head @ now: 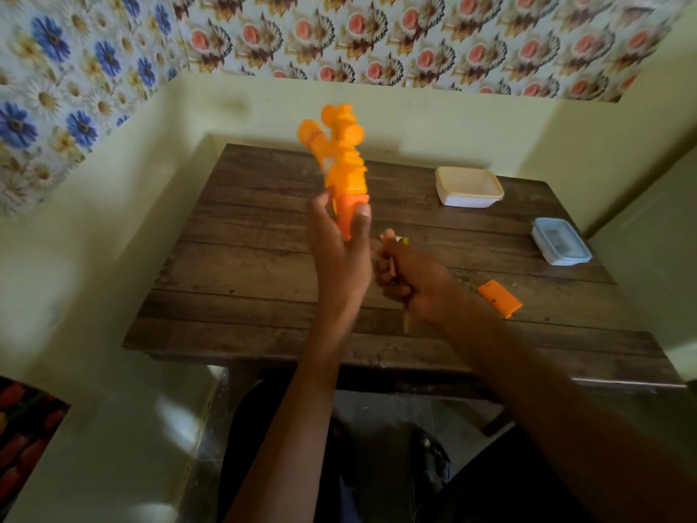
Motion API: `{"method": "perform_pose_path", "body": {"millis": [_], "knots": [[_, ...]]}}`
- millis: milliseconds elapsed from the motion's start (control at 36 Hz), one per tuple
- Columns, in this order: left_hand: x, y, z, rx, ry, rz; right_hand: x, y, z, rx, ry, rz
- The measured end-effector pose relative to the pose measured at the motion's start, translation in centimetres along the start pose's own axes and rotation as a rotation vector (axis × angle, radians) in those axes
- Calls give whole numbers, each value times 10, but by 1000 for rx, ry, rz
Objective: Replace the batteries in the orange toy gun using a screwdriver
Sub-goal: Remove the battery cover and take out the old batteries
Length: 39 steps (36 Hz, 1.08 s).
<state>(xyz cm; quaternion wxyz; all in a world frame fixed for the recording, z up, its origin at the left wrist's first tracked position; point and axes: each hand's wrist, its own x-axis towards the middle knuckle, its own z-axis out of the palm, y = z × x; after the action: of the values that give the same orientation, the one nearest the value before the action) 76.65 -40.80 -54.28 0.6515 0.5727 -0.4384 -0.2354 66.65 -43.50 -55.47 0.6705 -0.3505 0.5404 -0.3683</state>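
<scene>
Both hands are working above the table [241, 228]. Left hand [339, 247] is gripping the gun [341, 171] by its handle, holding it upright and clear of the wood. Right hand [411, 281] is sitting fisted just beside it, clutching a thin tool, probably the screwdriver [394, 241]; too blurred to confirm. Orange cover [499, 298] is lying flat to the right, near two lidded boxes [467, 186].

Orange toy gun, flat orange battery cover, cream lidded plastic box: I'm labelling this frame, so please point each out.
Orange toy gun [345, 171]: head view, mid body above the grip.
Flat orange battery cover [499, 298]: head view, centre of its top face.
Cream lidded plastic box [467, 183]: head view, middle of the lid.
</scene>
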Motion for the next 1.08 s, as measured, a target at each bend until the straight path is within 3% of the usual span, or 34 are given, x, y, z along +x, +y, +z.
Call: {"method": "perform_pose_path", "body": {"millis": [83,167,278,389,472,611,1083], "knots": [[-4,-9,-9,-146,29,-133,19,-20,-32,-644,205,-306],[-8,-19,-17,-243,97,-214,39,-34,-59,-1196,178,-487],[-10,-23,-23,-242,74,-243,53,-19,-71,-1455,57,-390],[-8,-23,-23,-215,78,-216,53,9,-67,-1691,15,-635],[-9,-22,-21,-215,79,-217,53,18,-57,-1715,26,-780],[-9,-22,-20,-271,87,-256,60,19,-43,-1684,-15,-721],[-10,-24,-24,-251,95,-234,49,14,-41,-1702,-55,-841]]}}
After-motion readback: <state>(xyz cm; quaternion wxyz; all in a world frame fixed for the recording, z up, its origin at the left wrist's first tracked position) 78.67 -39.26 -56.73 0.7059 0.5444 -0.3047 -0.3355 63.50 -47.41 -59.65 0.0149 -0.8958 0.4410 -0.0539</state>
